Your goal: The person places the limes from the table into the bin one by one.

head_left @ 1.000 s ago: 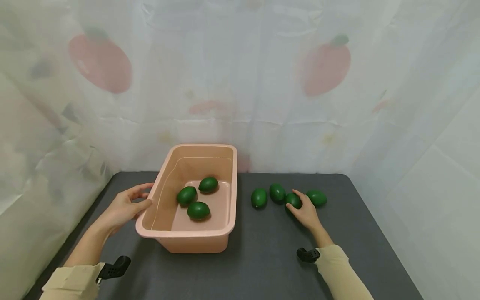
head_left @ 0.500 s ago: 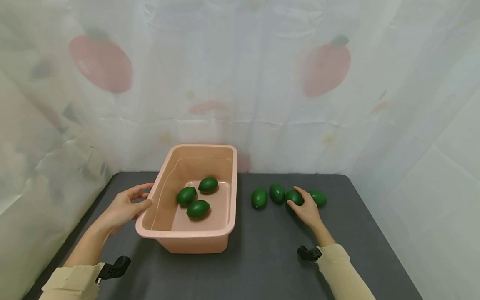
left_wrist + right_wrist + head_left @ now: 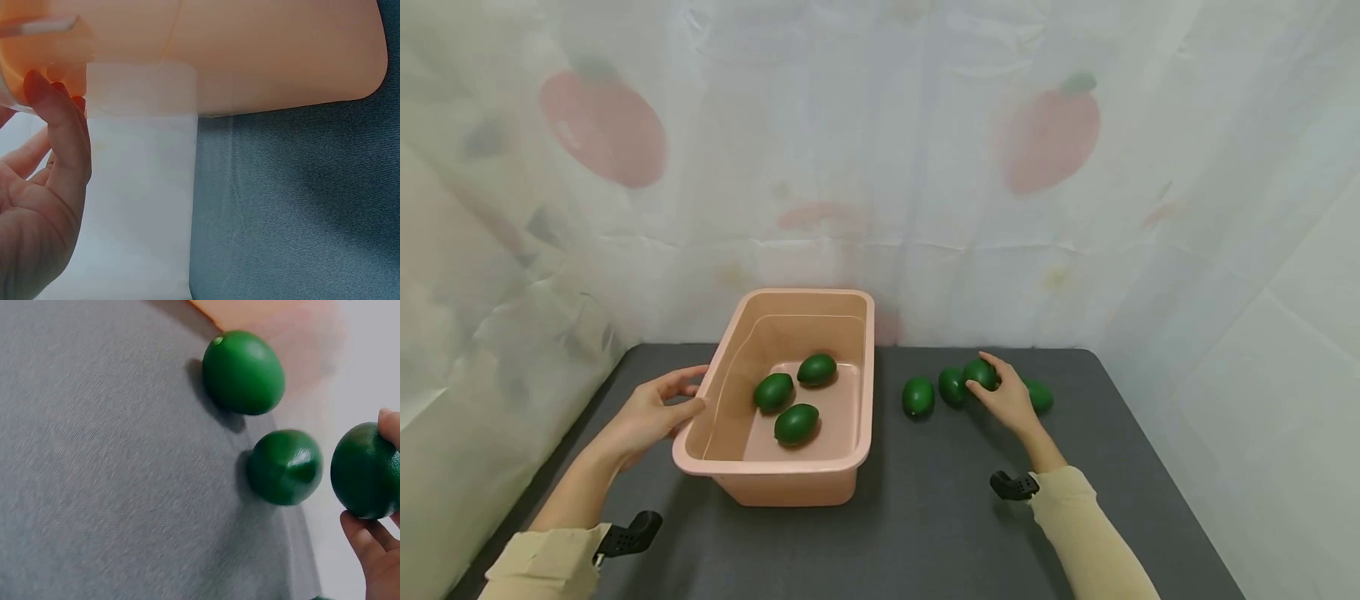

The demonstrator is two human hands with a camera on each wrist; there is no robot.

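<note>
A pink plastic bin (image 3: 730, 400) stands on the dark table (image 3: 925, 517) with three green limes (image 3: 795, 423) inside. My left hand (image 3: 651, 412) rests against the bin's left rim, its fingers (image 3: 62, 131) touching the wall (image 3: 269, 56). My right hand (image 3: 1007, 400) pinches one green lime (image 3: 981, 373) and holds it just above the table; the right wrist view shows that held lime (image 3: 365, 470) between fingertips. Two limes (image 3: 918, 396) lie to its left on the table, one of them (image 3: 952, 386) close by, and another lime (image 3: 1039, 395) lies behind the hand.
A translucent curtain with red fruit prints (image 3: 1052, 133) hangs behind and to the left of the table. A white wall (image 3: 1285, 333) closes the right side. Black wrist mounts (image 3: 632, 533) show near both sleeves.
My right hand has closed round a lime and lifted it slightly up and back from the row. The left hand and the bin have stayed where they were.
</note>
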